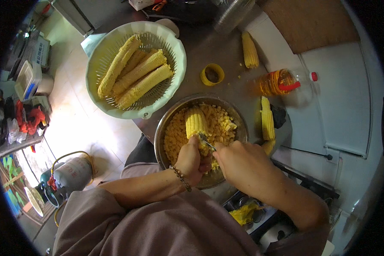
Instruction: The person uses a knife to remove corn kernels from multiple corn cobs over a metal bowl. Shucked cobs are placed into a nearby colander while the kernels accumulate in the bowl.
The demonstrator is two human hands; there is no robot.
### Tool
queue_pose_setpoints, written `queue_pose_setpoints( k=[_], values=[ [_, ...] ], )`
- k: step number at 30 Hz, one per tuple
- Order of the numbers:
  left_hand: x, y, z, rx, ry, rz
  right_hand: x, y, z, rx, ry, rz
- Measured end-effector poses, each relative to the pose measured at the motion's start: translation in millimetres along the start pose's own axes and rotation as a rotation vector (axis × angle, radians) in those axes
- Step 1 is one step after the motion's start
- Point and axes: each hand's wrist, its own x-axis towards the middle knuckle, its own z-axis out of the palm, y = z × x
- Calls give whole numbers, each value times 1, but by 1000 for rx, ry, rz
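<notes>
My left hand (192, 161), with a beaded bracelet at its wrist, grips the near end of a corn cob (196, 121) over a steel bowl (159, 137). Rows of kernels cover the cob's far part; its near part is partly hidden by my fingers. In my right hand (243, 163) is a small metal tool (207, 141), its tip against the cob; the handle is hidden, so its kind is unclear. Loose corn kernels (176, 137) fill much of the bowl. Several stripped cobs (140, 76) lie in a pale green plastic colander (179, 67) beyond the bowl, to the left.
Beyond the bowl stands a yellow ring-shaped container (212, 74). An oil bottle (276, 82) lies at the right, between unstripped cobs (250, 51) (267, 120) near the wall. A gas cylinder (73, 174) stands on the floor at left; a stove (268, 220) is at lower right.
</notes>
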Motion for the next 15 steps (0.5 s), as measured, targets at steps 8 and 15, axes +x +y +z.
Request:
queue_pose_setpoints(
  k=[8, 15],
  values=[
    [1, -6, 7, 123, 45, 42, 9, 3, 19, -34, 88, 18],
    [6, -14, -4, 161, -26, 52, 42, 26, 49, -11, 102, 31]
  ],
)
